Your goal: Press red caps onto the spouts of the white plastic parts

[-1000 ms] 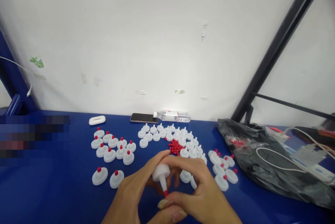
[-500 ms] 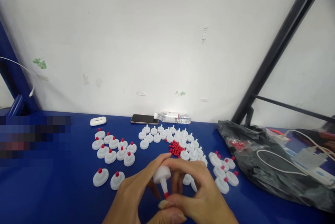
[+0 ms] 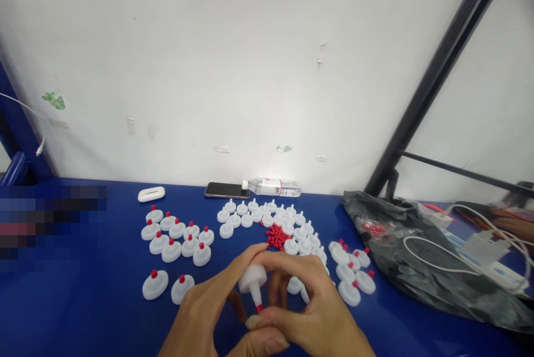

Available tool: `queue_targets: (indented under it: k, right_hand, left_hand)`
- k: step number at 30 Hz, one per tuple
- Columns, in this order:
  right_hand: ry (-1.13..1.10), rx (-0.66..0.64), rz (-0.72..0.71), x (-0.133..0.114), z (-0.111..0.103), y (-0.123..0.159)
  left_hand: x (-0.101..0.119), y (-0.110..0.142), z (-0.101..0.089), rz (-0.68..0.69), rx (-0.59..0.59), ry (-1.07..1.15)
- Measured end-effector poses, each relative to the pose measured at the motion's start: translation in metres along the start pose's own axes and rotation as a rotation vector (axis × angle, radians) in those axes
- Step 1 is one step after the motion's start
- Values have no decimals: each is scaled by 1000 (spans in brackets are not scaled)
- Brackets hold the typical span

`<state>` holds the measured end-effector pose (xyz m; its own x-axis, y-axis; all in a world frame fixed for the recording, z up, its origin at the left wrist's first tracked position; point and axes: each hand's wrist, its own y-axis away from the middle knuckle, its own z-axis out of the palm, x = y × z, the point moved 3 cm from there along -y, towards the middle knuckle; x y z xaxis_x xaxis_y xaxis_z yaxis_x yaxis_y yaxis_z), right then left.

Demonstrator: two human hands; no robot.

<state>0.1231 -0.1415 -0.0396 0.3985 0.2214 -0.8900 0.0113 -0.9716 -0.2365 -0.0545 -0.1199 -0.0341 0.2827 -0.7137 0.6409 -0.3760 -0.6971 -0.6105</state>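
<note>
Between my hands is a white nozzle cap (image 3: 253, 280), its spout pointing down toward me and a small red tip cap (image 3: 259, 308) on the spout's end. My left hand (image 3: 208, 307) curls round the left side of the nozzle cap, fingers on its far side. My right hand (image 3: 315, 301) closes from the right, with its thumb at the red tip. Beyond them lies a pile of loose red tip caps (image 3: 276, 237), ringed by several bare white nozzle caps (image 3: 291, 246). Red-tipped nozzle caps stand in a left group (image 3: 171, 251) and a right group (image 3: 349, 292).
A phone (image 3: 227, 190), a clear water bottle (image 3: 273, 187) and a white case (image 3: 151, 194) lie along the wall on the blue table (image 3: 83, 301). At right, a dark plastic bag (image 3: 400, 268) sits beside a white power strip (image 3: 496, 268) with cables.
The view has shifted slightly, so everything appears a little further left. Both hands keep the same hold on the nozzle cap and red tip.
</note>
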Motion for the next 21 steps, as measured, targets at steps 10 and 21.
queue_targets:
  k: [10,21]
  right_hand:
    - [29,-36,-30,-5,1,-4]
    - [464,315,-232,-19,-63,11]
  left_hand:
    - [-5,2,2,-5,-38,-8]
    - [-33,17,42,161,-300,-436]
